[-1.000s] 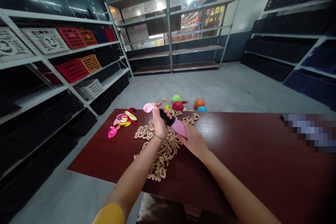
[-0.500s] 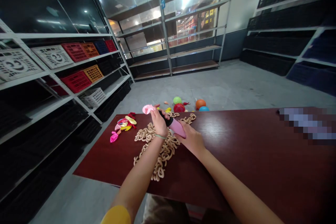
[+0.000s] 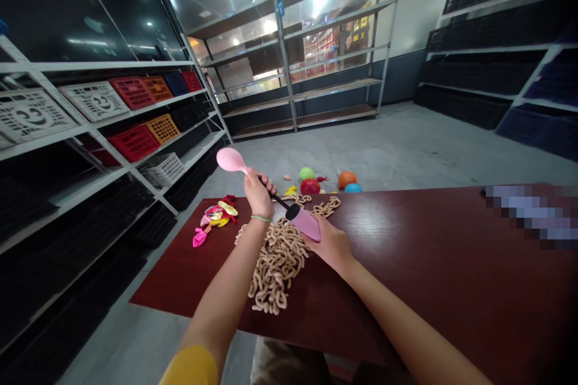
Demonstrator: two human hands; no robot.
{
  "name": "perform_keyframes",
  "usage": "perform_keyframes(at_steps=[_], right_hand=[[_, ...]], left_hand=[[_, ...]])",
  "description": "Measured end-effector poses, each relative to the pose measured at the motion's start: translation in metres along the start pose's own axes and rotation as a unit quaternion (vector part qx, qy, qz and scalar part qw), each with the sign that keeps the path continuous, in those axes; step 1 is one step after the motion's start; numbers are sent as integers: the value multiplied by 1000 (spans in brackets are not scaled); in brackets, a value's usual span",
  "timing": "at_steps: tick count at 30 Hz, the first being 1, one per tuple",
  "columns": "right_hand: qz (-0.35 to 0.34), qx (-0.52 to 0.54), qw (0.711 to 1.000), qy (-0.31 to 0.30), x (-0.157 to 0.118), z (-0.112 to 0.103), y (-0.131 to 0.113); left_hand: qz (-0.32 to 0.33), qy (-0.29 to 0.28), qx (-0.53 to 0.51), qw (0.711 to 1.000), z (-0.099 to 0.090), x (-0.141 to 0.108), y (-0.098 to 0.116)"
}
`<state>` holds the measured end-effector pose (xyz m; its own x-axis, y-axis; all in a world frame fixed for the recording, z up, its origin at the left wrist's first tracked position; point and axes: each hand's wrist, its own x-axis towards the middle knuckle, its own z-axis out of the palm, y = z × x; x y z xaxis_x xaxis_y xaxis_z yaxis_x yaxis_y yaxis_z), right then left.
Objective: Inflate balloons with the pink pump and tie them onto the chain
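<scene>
A pink balloon (image 3: 230,159), partly inflated, points up and left from my left hand (image 3: 258,195). That hand is closed around the balloon's neck and the front end of a hand pump (image 3: 307,224); the nozzle is hidden in the fingers. My right hand (image 3: 332,246) grips the pump's pinkish-purple barrel. A black shaft shows between the two hands, so the pump is drawn out. Beneath them a heap of tan, curled, rope-like pieces (image 3: 277,258) lies on the dark red table (image 3: 406,264). Left of it are several flat balloons (image 3: 219,213) in pink, yellow and red.
Beyond the table's far edge, inflated balloons rest on the floor: green (image 3: 307,174), red (image 3: 310,186), orange (image 3: 347,179) and blue (image 3: 353,188). Shelves with crates (image 3: 135,91) line the left side. A bare metal rack (image 3: 334,113) stands at the back. Something pixelated lies at the table's right.
The pink balloon has swelled from limp to rounded. My left hand has moved up and left, away from my right hand, exposing the pump's black shaft. My right hand has barely moved.
</scene>
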<state>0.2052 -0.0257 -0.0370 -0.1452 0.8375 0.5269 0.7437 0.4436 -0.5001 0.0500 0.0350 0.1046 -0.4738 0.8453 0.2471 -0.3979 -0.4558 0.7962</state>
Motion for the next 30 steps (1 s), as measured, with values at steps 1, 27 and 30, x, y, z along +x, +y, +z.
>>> perform_keyframes(at_steps=[1, 27, 30], right_hand=[[10, -1, 1000, 8, 0, 1, 2], [-52, -81, 995, -15, -1, -1, 1], [-85, -96, 991, -44, -3, -4, 2]], left_hand=[[-12, -16, 6, 1000, 4, -7, -8], [-57, 13, -31, 998, -34, -46, -40], [-61, 47, -17, 997, -47, -36, -28]])
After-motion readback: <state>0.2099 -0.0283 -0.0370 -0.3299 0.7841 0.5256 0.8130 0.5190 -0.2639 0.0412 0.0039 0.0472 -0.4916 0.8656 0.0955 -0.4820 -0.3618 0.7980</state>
